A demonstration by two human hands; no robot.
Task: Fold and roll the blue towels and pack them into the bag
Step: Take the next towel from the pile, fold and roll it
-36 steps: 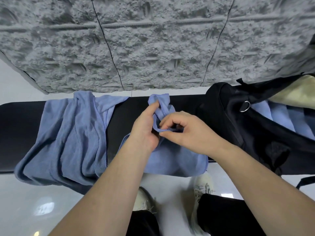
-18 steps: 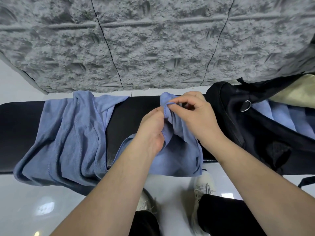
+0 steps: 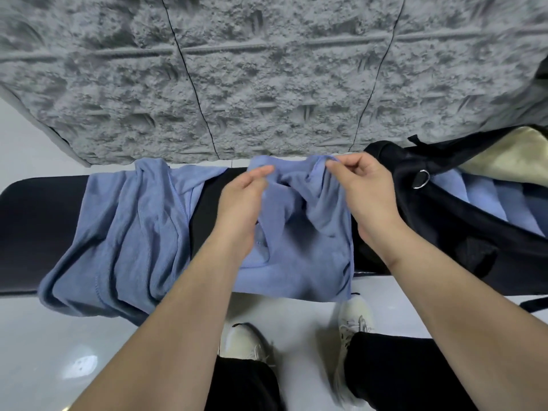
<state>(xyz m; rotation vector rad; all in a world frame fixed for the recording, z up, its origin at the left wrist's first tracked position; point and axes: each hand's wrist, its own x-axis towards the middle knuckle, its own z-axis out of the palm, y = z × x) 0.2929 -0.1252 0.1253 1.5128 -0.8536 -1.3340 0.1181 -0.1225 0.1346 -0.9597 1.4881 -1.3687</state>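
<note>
Nearest you, below the front edge of the black bench (image 3: 38, 221), your two pale sneakers (image 3: 354, 318) stand on the glossy grey floor (image 3: 44, 351), with black trouser legs above them.

On the bench, right at its middle, lies the blue towel (image 3: 296, 274) you are working; its near edge hangs over the bench front toward your feet. Your left hand (image 3: 240, 209) sits on the towel's left part, thumb and forefinger closed on a fold of the cloth near its far edge. Your right hand (image 3: 364, 188) pinches the towel's far right corner between thumb and curled fingers, lifting that edge a little off the bench. The two hands are apart, with rumpled cloth bunched between them.

To the left of that towel on the bench, a gap of bare black seat between them, a second blue towel (image 3: 124, 232) lies crumpled in loose folds, its near edge also drooping over the bench front.

At the right end of the bench rests the black bag (image 3: 415, 232), touching the worked towel's right side. It is open, and rolled blue towels (image 3: 486, 197) show side by side inside it. A metal ring (image 3: 421, 179) hangs on its strap.

Beyond the bench rises a rough grey stone wall (image 3: 267, 69).
</note>
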